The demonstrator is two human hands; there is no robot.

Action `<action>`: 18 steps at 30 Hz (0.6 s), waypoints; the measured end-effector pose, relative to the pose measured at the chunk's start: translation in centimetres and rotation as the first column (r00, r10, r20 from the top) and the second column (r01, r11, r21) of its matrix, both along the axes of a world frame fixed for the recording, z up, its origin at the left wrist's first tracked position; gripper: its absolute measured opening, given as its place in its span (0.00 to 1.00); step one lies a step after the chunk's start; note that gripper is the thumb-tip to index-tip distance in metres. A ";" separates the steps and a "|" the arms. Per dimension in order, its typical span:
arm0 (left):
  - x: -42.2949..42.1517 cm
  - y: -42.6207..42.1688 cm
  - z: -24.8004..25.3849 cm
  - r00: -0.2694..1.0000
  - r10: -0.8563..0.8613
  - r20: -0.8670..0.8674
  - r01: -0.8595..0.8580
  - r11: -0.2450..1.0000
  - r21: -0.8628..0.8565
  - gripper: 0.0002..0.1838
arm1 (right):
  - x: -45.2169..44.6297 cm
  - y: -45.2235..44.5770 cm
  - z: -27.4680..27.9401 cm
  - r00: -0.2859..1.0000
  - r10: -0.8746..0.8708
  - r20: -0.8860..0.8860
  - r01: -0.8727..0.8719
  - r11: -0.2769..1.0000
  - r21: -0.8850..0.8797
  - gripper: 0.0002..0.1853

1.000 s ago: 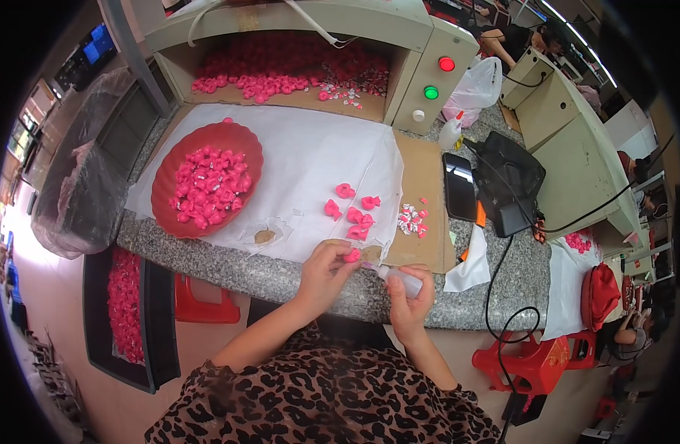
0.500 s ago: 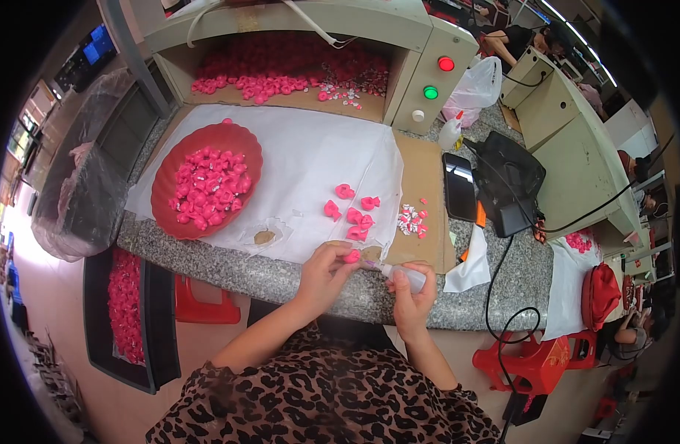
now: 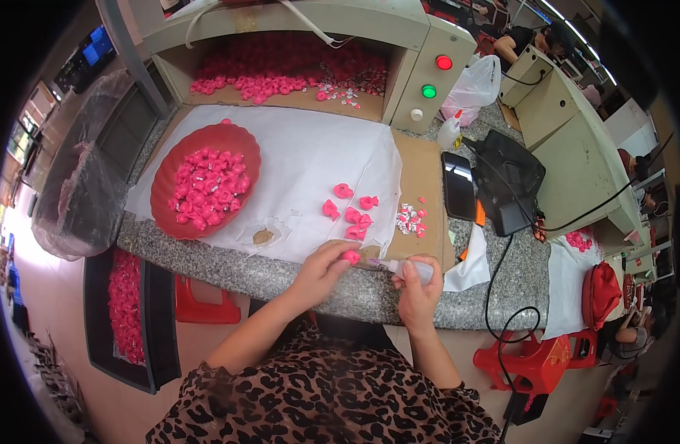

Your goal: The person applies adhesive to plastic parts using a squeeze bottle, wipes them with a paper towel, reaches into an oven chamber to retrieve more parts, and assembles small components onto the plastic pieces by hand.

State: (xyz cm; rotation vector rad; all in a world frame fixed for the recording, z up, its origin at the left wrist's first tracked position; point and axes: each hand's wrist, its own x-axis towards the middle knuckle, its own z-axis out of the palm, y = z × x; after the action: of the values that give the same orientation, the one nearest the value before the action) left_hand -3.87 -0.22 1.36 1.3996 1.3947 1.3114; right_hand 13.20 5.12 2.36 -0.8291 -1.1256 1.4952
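My left hand pinches a small pink plastic piece at the front edge of the table. In my right hand is a small translucent squeeze bottle, lying nearly level. Its thin purplish nozzle points left towards the pink piece, with a small gap between them. Just beyond my hands, several loose pink pieces lie on white paper. To their right is a little pile of small white and pink parts on cardboard.
A red scalloped bowl full of pink pieces stands at the left. Behind is a metal housing with more pieces inside. A phone, black pouch, cable and white bottle lie right. People work farther off.
My right hand and the bottle have shifted slightly right, so more of the nozzle shows and the gap to the pink piece is wider. The left hand has turned slightly.
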 end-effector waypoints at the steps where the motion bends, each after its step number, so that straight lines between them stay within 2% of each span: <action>1: -0.3 0.0 0.0 1.000 -0.001 0.000 0.001 1.000 -0.002 0.15 | 0.0 0.1 0.2 1.000 -0.001 0.009 0.001 1.000 -0.005 0.09; 3: -0.8 0.0 -0.1 0.994 -0.095 0.048 0.096 0.995 -0.018 0.16 | 0.1 0.3 0.2 0.999 0.022 0.035 -0.023 1.000 0.021 0.09; 7: -1.1 0.1 -0.5 0.993 -0.111 0.041 0.113 0.993 -0.032 0.16 | 0.2 0.4 0.6 0.991 0.072 0.115 -0.080 0.994 0.069 0.08; 10: -1.2 0.0 -0.5 0.990 -0.142 0.017 0.143 0.988 -0.058 0.16 | 0.1 0.5 0.7 0.988 0.112 0.104 -0.118 0.991 0.058 0.08; 12: -1.1 0.0 -0.4 0.986 -0.149 0.074 0.156 0.984 -0.091 0.17 | 0.1 0.6 0.7 0.986 0.119 0.117 -0.125 0.991 0.046 0.08; 18: -1.1 0.0 -0.4 0.985 -0.149 0.084 0.156 0.984 -0.085 0.16 | 0.0 0.9 0.6 0.981 0.137 0.139 -0.145 0.988 0.052 0.08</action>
State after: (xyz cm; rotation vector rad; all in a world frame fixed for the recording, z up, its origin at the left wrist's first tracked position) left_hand -5.01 -0.21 0.97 1.3518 1.2543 1.1755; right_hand 13.20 6.01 2.97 -0.8323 -1.3486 1.5301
